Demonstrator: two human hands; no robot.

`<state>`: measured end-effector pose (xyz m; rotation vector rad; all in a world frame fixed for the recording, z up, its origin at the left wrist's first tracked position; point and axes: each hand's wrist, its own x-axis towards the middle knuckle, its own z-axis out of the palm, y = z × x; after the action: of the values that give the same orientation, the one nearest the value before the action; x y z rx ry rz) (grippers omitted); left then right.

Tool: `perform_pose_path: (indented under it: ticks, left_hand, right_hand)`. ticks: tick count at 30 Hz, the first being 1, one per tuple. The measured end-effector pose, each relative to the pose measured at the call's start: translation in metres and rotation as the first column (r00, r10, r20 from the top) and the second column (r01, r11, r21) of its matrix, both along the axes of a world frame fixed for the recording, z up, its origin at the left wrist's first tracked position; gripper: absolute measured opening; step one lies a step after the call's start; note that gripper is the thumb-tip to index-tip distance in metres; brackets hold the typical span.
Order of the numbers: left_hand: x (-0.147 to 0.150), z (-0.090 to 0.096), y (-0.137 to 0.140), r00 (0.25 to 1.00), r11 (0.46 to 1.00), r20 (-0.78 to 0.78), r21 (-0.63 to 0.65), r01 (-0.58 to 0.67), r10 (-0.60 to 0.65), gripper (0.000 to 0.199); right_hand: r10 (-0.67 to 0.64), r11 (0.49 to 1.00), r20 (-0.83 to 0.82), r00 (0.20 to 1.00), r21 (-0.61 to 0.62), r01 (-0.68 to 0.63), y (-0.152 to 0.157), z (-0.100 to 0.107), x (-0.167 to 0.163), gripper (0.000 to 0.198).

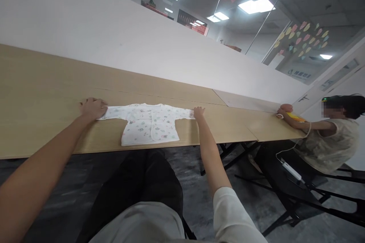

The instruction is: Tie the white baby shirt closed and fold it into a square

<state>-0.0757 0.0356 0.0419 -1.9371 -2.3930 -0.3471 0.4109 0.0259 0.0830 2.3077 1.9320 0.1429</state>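
A small white baby shirt (151,123) with a scattered print lies flat on the wooden table (51,83), its sleeves stretched out to both sides. At the end of the left-hand sleeve, my left hand (93,108) grips the cuff, its fingers partly hidden. My right hand (199,112) is closed on the opposite cuff, fingers pinched together. The shirt's lower hem runs close to the table's near edge, and its front overlap faces up.
A white wall with glass above borders the table's far side. To the right, a seated person (327,133) handles a doll (286,108) with yellow on it. A white power bank (291,171) with a cable lies on a black folding chair (299,193).
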Motion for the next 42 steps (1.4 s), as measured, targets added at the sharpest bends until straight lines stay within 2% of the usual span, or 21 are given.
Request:
perform_pose_path:
  ticks: [2,4,6,9,11,14,19,28,33,42]
  left_hand:
    - [0.031,0.005,-0.002,0.996,0.994,0.042,0.089,0.069,-0.073,0.041]
    - [0.073,0.008,-0.002,0.969,0.974,0.126,0.114,0.198,-0.212,0.038]
    - [0.120,0.006,-0.002,0.929,0.955,0.223,0.118,0.274,-0.294,0.036]
    - [0.173,-0.008,-0.002,0.917,0.953,0.257,0.099,0.288,-0.304,0.035]
    - [0.190,-0.018,-0.003,0.931,0.966,0.261,0.107,0.235,-0.255,0.038]
    - [0.192,-0.028,-0.005,0.938,0.962,0.233,0.150,0.227,-0.258,0.041]
    - [0.187,-0.029,-0.007,0.935,0.952,0.211,0.175,0.251,-0.285,0.041]
    - [0.187,-0.027,-0.007,0.895,0.945,0.318,0.201,0.260,-0.313,0.034]
    - [0.186,-0.030,-0.005,0.868,0.943,0.381,0.224,0.246,-0.317,0.036]
    - [0.186,-0.032,-0.002,0.908,0.960,0.324,0.182,0.214,-0.264,0.032]
  right_hand:
    - [0.038,0.997,0.015,0.999,0.071,-0.039,0.001,-0.001,-0.020,0.042]
    - [0.119,0.983,0.005,0.993,0.139,-0.118,0.006,-0.006,-0.056,0.044]
    - [0.282,0.944,-0.137,0.950,0.217,-0.249,0.011,-0.016,-0.103,0.041]
    - [0.364,0.921,-0.256,0.896,0.240,-0.306,0.015,-0.037,-0.165,0.031]
    - [0.380,0.913,-0.325,0.866,0.284,-0.293,0.014,-0.051,-0.187,0.029]
    - [0.399,0.894,-0.344,0.850,0.352,-0.277,0.010,-0.064,-0.194,0.031]
    - [0.442,0.872,-0.333,0.833,0.379,-0.311,0.009,-0.068,-0.186,0.032]
    - [0.436,0.877,-0.471,0.766,0.414,-0.245,0.015,-0.074,-0.183,0.018]
    - [0.428,0.881,-0.500,0.753,0.414,-0.226,0.015,-0.073,-0.183,0.017]
    - [0.452,0.871,-0.485,0.749,0.419,-0.255,0.015,-0.075,-0.182,0.017]
